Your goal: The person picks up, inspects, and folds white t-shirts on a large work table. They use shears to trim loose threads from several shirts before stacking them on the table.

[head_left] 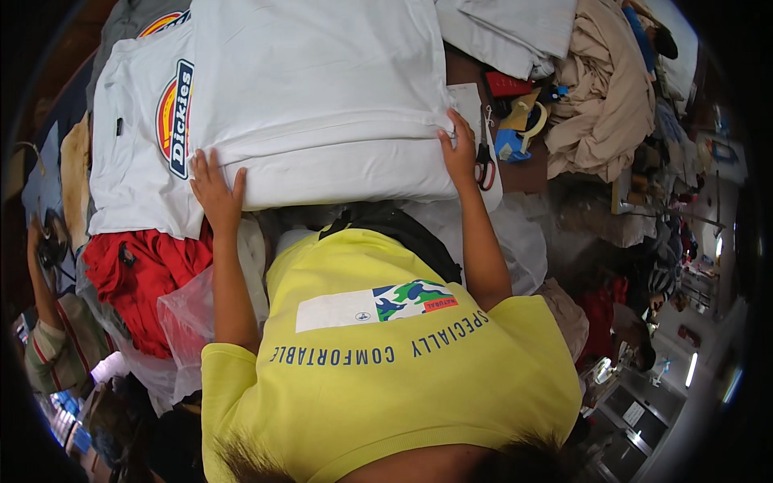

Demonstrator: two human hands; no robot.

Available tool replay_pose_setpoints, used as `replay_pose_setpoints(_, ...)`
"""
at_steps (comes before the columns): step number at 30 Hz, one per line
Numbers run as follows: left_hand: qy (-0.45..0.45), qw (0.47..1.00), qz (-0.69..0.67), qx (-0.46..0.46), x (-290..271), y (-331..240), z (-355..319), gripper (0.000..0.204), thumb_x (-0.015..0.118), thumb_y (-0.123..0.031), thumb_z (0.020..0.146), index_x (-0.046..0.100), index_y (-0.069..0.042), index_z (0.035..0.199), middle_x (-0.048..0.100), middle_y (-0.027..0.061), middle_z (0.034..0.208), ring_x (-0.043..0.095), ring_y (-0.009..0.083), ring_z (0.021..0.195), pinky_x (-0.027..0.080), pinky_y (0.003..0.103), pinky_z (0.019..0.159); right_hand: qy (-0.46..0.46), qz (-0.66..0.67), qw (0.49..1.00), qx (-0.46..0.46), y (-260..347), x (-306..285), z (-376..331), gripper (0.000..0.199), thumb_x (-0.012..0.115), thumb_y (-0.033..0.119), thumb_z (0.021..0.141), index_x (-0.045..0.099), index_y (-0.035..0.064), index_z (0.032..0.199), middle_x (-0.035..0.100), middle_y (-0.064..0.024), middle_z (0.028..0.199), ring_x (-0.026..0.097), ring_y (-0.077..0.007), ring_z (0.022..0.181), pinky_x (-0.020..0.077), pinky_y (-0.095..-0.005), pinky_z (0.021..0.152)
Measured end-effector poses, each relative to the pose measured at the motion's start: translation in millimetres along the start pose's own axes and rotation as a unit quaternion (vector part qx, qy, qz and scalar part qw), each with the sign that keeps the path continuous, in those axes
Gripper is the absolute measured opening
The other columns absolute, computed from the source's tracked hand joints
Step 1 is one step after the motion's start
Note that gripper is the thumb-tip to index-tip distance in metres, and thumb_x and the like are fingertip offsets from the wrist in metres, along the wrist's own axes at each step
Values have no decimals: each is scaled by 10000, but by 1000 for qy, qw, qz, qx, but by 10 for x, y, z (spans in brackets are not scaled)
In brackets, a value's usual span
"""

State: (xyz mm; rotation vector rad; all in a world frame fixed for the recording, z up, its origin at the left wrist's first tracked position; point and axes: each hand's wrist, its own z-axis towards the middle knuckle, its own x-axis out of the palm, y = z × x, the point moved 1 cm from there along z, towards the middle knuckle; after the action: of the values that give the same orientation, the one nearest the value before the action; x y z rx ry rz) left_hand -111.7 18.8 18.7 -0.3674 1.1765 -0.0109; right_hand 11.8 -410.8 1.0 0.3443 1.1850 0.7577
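A white T-shirt (322,88) lies spread in front of me, its near edge folded into a thick band. My left hand (216,189) rests on the band's left end, fingers spread and thumb apart. At the right edge of the cloth is my right hand (459,153), its fingers stretched along the side and its thumb apart. Neither hand visibly grips the fabric. Left of the folded cloth, another white shirt part (133,137) carries a large printed logo patch (173,121) in red, yellow and dark blue, partly covered.
Scissors (485,157) with red and black handles lie by my right hand. Beyond them are a tape roll (533,125), a red box (507,84) and heaped beige cloth (604,88). Red fabric (145,274) in clear plastic hangs at left. Another person's arm (44,282) shows at far left.
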Motion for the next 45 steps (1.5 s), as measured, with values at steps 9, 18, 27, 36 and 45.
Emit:
replay_pose_setpoints(9,-109,983,-145,-23,-18,18,32,711,701,-260,738,364,-1,1308,414,191,1300,373,337,1218,250,443,1021,-7,36,999,29,29,14,12,463,629,93,789,486,48,1228,536,-152,1185,501,-313,1090,387,-362,936)
replay_pose_setpoints(18,69,943,-236,223,597,-1864,404,315,513,-33,764,568,-73,1072,532,118,1113,469,292,1089,344,443,932,-16,48,997,60,15,31,-26,472,647,134,798,488,67,1237,530,-136,1209,491,-289,1108,380,-358,946)
replay_pose_setpoints(27,99,952,-134,257,913,-2455,548,157,574,-154,753,570,-91,897,521,60,909,486,238,902,381,385,782,9,151,984,89,-37,10,-10,507,646,112,797,454,33,1260,501,-131,1250,464,-248,1153,341,-336,990)
replay_pose_setpoints(36,121,926,-213,287,726,-2396,569,184,631,-174,756,544,-69,880,562,70,796,552,272,793,429,377,697,77,191,952,226,-125,-241,174,252,654,184,812,615,-3,976,603,-105,1020,568,-195,925,438,-286,824)
replay_pose_setpoints(45,352,756,-536,-131,401,-2068,336,228,647,-133,795,568,-7,969,631,77,847,618,178,718,487,294,623,62,223,973,-23,1225,-37,900,106,606,52,798,612,3,891,632,-102,861,614,-189,790,479,-281,738)
